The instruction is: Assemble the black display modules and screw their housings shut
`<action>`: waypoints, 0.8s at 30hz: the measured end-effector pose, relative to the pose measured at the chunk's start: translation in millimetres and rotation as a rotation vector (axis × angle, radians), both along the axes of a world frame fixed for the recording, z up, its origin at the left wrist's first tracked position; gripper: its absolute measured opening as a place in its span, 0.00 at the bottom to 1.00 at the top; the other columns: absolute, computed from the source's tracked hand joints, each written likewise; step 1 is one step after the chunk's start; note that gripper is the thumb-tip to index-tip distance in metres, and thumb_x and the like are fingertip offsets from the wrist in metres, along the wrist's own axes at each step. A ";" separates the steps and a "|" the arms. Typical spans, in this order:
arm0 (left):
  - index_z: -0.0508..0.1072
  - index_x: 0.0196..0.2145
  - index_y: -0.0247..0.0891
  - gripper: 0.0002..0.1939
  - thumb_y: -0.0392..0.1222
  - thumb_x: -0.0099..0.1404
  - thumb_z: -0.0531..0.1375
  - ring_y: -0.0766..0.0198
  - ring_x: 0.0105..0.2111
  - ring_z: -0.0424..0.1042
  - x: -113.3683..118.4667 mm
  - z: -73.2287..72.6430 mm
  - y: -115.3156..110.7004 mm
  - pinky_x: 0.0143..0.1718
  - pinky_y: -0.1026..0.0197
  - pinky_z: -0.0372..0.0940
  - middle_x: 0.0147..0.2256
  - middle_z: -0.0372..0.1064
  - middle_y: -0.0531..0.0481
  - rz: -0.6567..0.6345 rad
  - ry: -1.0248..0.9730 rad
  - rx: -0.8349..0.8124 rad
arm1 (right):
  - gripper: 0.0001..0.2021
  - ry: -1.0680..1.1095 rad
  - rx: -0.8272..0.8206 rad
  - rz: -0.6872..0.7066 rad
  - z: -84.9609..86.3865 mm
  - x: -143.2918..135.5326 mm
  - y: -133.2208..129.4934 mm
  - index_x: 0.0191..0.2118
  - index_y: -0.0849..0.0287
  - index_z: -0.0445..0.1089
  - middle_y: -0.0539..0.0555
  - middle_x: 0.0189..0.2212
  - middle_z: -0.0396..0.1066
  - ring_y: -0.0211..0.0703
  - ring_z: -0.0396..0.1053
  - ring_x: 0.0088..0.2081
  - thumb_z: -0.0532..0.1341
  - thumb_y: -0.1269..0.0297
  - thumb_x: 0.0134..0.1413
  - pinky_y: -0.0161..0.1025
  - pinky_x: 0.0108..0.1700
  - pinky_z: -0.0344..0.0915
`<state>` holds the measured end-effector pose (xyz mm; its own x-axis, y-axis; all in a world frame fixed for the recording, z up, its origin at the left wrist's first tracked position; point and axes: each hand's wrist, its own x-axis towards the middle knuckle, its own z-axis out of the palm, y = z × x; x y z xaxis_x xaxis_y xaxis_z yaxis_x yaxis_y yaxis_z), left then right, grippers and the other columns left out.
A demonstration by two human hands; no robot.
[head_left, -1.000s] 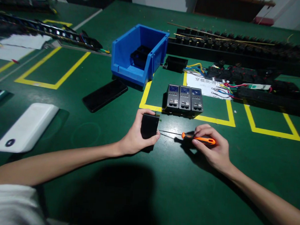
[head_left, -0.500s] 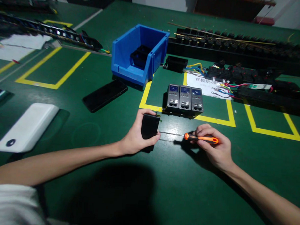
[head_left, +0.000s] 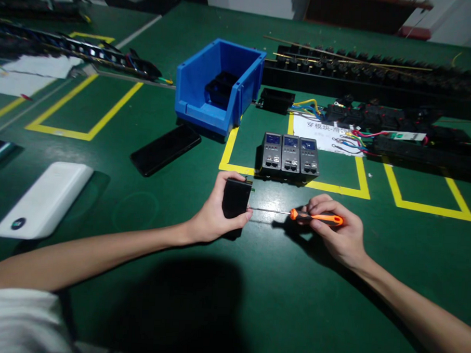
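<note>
My left hand [head_left: 214, 212] is wrapped round a black box-shaped module [head_left: 235, 199], holding it on the green table. In my right hand [head_left: 340, 230] is an orange and black screwdriver [head_left: 319, 217], gripped between thumb and fingers by its handle. Its thin shaft points left, and the tip meets the module's right side close to my left thumb. Whatever the tip touches is too small to make out. Just behind the module, three grey modules with small screens [head_left: 290, 154] stand side by side.
A blue bin [head_left: 207, 115] holding black parts stands behind my hands. A black phone [head_left: 165, 149] and a white power bank [head_left: 45, 200] lie to the left. Black strips with wires [head_left: 398, 118] and a printed paper [head_left: 319, 133] are at the back right.
</note>
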<state>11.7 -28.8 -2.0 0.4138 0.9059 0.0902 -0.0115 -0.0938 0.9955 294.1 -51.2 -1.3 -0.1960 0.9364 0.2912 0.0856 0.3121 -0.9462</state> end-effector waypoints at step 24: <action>0.51 0.52 0.46 0.33 0.35 0.57 0.67 0.61 0.33 0.75 -1.0 -3.0 0.6 0.36 0.55 0.72 0.36 0.67 0.52 0.006 -0.013 -0.006 | 0.04 -0.087 -0.022 -0.077 3.6 -2.0 -7.7 0.39 0.55 0.70 0.49 0.28 0.68 0.34 0.65 0.26 0.64 0.67 0.57 0.32 0.26 0.61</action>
